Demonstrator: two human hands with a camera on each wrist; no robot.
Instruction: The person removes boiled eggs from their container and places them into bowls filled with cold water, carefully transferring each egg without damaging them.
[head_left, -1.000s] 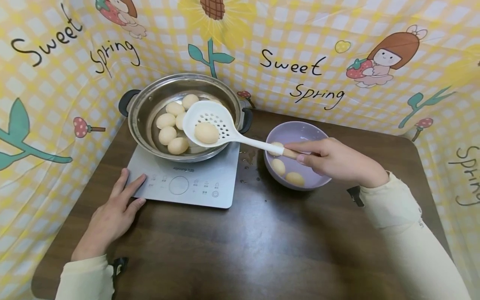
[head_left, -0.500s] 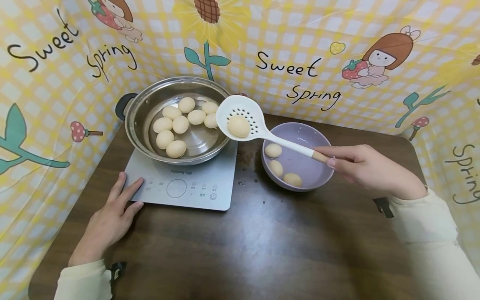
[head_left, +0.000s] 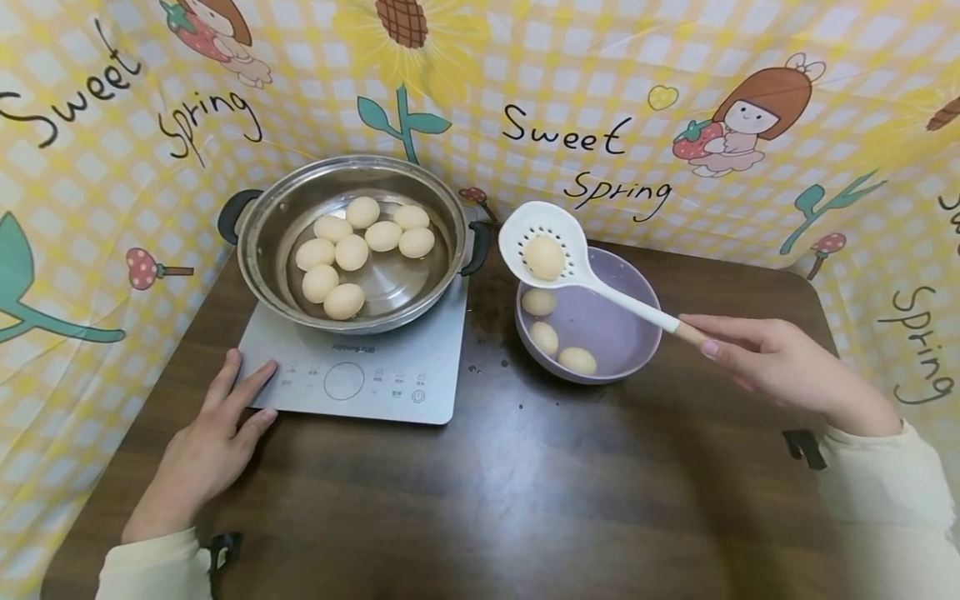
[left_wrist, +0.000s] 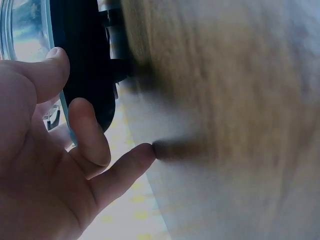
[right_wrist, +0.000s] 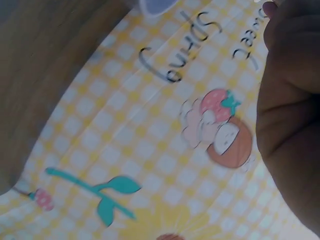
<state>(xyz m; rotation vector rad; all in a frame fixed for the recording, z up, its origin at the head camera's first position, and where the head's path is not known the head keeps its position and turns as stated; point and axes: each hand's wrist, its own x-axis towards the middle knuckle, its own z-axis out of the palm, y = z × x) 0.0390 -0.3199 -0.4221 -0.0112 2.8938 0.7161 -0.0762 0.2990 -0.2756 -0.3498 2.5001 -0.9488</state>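
Observation:
My right hand (head_left: 787, 371) grips the wooden end of a white slotted spoon (head_left: 626, 302). One egg (head_left: 544, 257) lies in its head, above the left back rim of a purple bowl (head_left: 622, 342) that holds three eggs. My left hand (head_left: 202, 450) rests with spread fingers at the left edge of the induction cooker (head_left: 390, 400); the left wrist view shows this hand (left_wrist: 55, 165) by the cooker's dark underside. On the cooker stands a steel pot (head_left: 262, 287) with several eggs and water inside. The right wrist view catches only part of my right hand (right_wrist: 295, 100).
Water drops dot the brown table (head_left: 480, 500) between cooker and bowl. A yellow checked cloth (head_left: 480, 75) with printed figures surrounds the table's back and sides. The pot's black handles (head_left: 238, 217) stick out to left and right.
The spoon with its egg has moved right, away from over the pot to the bowl's edge, along with my right hand. My left hand stays at the cooker while the whole view shifts slightly.

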